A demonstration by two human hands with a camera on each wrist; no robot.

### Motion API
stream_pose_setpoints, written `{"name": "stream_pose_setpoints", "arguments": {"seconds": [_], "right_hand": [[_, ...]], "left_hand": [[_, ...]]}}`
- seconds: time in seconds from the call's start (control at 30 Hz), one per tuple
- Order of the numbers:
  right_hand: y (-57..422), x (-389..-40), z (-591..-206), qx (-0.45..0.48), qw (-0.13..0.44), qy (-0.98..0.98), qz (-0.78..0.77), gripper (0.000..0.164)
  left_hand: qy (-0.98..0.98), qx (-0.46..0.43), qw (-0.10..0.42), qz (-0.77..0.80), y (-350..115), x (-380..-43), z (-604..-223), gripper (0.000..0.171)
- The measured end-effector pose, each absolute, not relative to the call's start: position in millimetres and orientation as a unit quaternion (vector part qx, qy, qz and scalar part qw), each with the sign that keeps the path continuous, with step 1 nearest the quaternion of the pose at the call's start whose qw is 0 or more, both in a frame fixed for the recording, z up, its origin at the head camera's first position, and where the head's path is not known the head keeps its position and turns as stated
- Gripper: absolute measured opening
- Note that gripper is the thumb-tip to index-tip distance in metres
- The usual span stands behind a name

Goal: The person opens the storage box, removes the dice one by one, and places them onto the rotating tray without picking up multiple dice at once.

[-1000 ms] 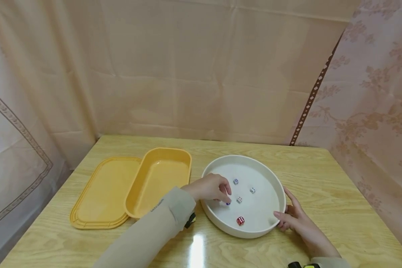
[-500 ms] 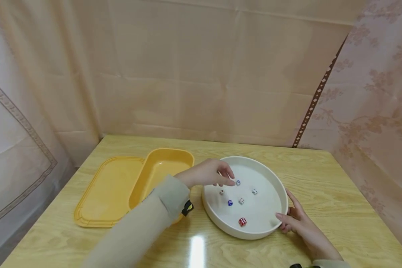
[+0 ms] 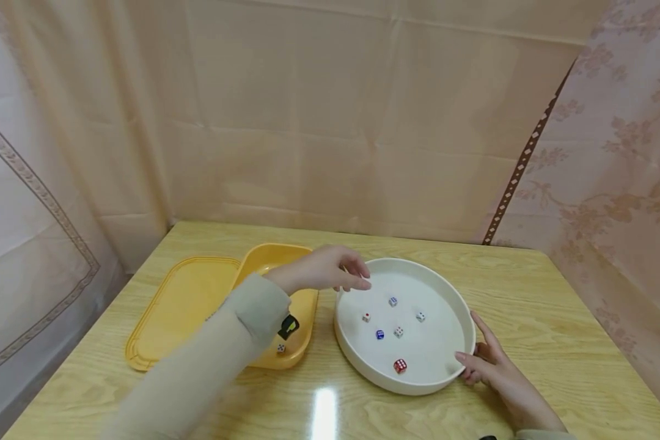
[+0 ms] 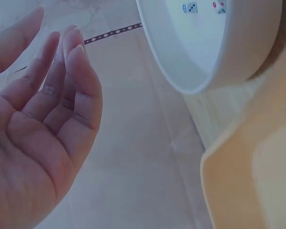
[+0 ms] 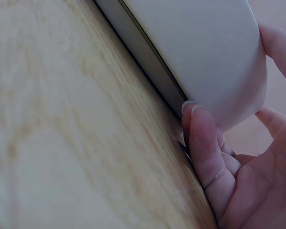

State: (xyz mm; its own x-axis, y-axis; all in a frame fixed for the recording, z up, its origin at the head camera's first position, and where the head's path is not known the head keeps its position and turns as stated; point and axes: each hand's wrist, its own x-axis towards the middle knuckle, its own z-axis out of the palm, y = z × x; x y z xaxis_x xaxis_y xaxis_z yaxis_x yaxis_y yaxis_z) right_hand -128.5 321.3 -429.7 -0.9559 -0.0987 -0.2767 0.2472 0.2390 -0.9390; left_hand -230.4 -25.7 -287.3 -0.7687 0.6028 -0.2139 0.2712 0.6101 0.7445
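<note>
My left hand [image 3: 330, 269] hovers over the left rim of a round white tray [image 3: 462, 293]. In the left wrist view its fingers are loosely bent and no object shows in it. Inside the tray lie a larger red die [image 3: 399, 365], a blue die [image 3: 380, 334] and several small white dice, one of them a white die [image 3: 393, 301] near the back. At the tray's right side my right hand [image 3: 492, 370] grips the wall, thumb at the rim. The right wrist view shows fingertips [image 5: 202, 129] at the tray's lower edge, close to the tabletop.
A yellow box [image 3: 308, 305] stands left of the tray, partly covered by my left forearm. In its near end lies a small die [image 3: 281, 348]. A yellow lid [image 3: 170, 311] lies flat left of the box. Curtains hang behind the wooden table [image 3: 555, 318].
My left hand has risen from beside the blue die and moved back and left toward the tray's rim. The blue die stays in the tray. My right hand keeps its grip.
</note>
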Motion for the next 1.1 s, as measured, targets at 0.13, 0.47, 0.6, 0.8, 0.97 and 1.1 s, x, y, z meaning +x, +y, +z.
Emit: {"name": "stream_pose_setpoints", "arguments": {"seconds": [0.13, 0.47, 0.6, 0.8, 0.97, 1.1], "right_hand": [[323.4, -129.0, -428.1, 0.055, 0.150, 0.773, -0.613, 0.093], [323.2, -129.1, -426.7, 0.063, 0.156, 0.772, -0.613, 0.093], [322.6, -128.4, -425.2, 0.066, 0.153, 0.773, -0.612, 0.093], [324.9, -127.6, -425.3, 0.060, 0.152, 0.774, -0.612, 0.093], [326.0, -126.6, -424.8, 0.064, 0.153, 0.774, -0.611, 0.093], [326.0, -126.1, -424.5, 0.060, 0.151, 0.773, -0.613, 0.093]], "left_hand": [[0.867, 0.253, 0.219, 0.369, -36.2, -231.0, -279.8, 0.025], [0.863, 0.242, 0.213, 0.389, -67.7, -231.0, -276.1, 0.022], [0.863, 0.234, 0.223, 0.387, -78.2, -230.4, -280.2, 0.021], [0.866, 0.227, 0.238, 0.376, -91.7, -227.6, -295.4, 0.019], [0.864, 0.227, 0.258, 0.367, -101.0, -225.7, -311.2, 0.018], [0.865, 0.216, 0.276, 0.358, -105.8, -222.7, -321.3, 0.017]]}}
